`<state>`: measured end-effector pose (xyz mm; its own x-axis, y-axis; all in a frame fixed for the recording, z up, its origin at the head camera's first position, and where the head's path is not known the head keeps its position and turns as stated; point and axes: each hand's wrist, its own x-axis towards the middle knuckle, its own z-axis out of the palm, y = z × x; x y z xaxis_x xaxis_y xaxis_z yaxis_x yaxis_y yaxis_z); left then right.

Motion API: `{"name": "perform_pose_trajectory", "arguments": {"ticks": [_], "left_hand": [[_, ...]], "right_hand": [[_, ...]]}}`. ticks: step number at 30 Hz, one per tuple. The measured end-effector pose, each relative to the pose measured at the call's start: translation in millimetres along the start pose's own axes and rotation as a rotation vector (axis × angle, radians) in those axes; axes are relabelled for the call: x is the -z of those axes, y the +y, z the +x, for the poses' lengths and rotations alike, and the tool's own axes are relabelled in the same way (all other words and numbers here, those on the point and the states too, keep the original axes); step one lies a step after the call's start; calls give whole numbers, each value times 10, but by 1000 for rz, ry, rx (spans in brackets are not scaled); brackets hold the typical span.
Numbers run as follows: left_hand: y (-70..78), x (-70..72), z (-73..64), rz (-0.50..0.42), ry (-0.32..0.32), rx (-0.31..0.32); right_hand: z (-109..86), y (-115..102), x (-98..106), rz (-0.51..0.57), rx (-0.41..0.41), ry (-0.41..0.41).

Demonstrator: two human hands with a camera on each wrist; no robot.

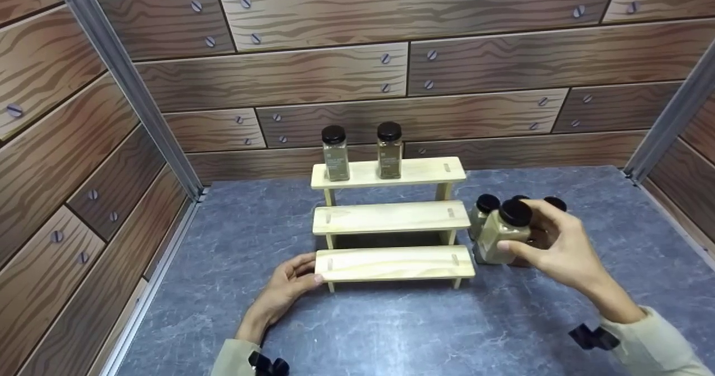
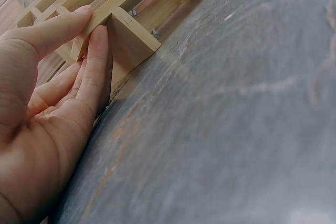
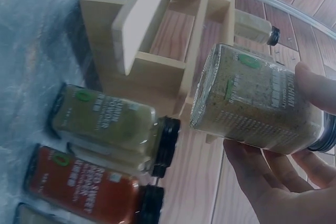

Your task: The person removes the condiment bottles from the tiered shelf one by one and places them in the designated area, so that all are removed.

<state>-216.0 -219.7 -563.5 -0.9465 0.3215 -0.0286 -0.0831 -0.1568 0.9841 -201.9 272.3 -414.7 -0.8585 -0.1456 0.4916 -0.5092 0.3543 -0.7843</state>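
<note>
A three-tier wooden rack (image 1: 391, 218) stands on the table, two black-capped spice jars (image 1: 337, 161) (image 1: 389, 161) upright on its top tier. My left hand (image 1: 285, 286) pinches the left end of the lowest tier, thumb on top and fingers beneath, as the left wrist view also shows. To the right of the rack, my right hand (image 1: 564, 247) grips a square glass spice jar (image 3: 257, 100) filled with greenish-brown seasoning, tilted and raised. Behind and below it several more jars stand on the table, among them a green-filled jar (image 3: 105, 114) and a red-filled jar (image 3: 86, 184).
Wood-patterned panels (image 1: 313, 74) wall in the back and both sides, joined by grey metal corner posts (image 1: 134, 85). The dark grey marbled tabletop (image 1: 391, 331) runs up to them. Rack and jar cluster stand close side by side.
</note>
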Motion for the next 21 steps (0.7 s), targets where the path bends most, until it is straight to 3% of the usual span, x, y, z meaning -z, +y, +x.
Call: {"name": "perform_pose_trajectory", "arguments": {"ticks": [11,21], "left_hand": [[-6,13,-10,-3,-14,-13],[0,8,-7,-6,-9,-1]], "right_hand": [[-168,209,73,-100,-23,9],[-245,342,40,-73,-25,-10]]}}
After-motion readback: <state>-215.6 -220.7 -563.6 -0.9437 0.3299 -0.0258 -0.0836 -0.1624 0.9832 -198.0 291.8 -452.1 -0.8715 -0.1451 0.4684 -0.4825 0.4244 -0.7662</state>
